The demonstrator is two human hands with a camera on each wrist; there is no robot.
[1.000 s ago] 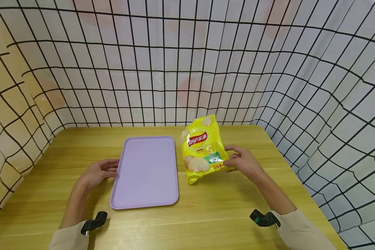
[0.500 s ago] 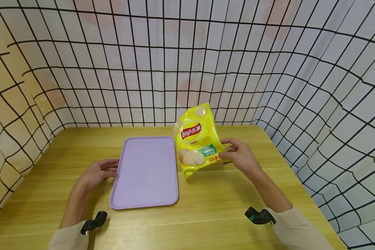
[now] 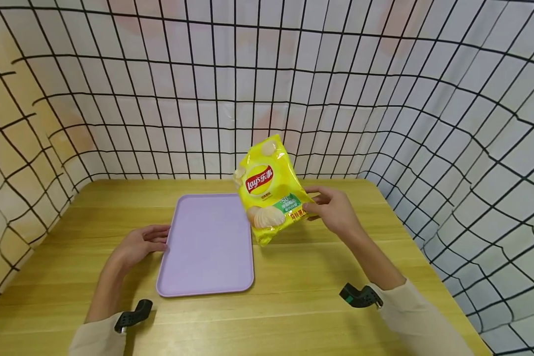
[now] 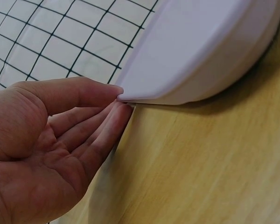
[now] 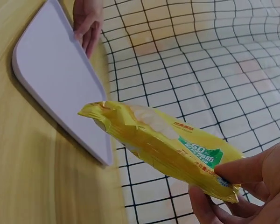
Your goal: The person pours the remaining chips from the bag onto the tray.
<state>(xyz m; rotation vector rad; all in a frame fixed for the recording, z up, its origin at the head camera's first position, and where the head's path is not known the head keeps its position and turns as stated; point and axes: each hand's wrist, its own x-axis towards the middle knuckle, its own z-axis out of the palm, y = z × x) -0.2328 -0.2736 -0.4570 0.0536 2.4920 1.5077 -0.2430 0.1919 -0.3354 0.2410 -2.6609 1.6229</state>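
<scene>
My right hand (image 3: 335, 210) pinches a yellow Lay's bag of potato chips (image 3: 271, 190) by its lower right corner, thumb on the printed front. The bag is tilted and held above the table, overlapping the tray's far right corner in the head view. In the right wrist view the chip bag (image 5: 163, 140) stretches away from the thumb and fingers. A flat purple tray (image 3: 206, 247) lies left of it on the table. At the tray's left edge my left hand (image 3: 135, 244) pinches the rim, thumb on top and fingers beneath, as the left wrist view of the tray (image 4: 177, 60) shows.
The wooden table (image 3: 302, 306) runs under both arms. A white cloth wall with a black grid (image 3: 196, 99) encloses its back and sides. Each sleeve carries a black wrist device, one on the left (image 3: 133, 316) and one on the right (image 3: 360, 295).
My right hand has carried the chip bag leftward and up, from beside the tray to over its far right corner. My left hand has stayed at the tray's edge.
</scene>
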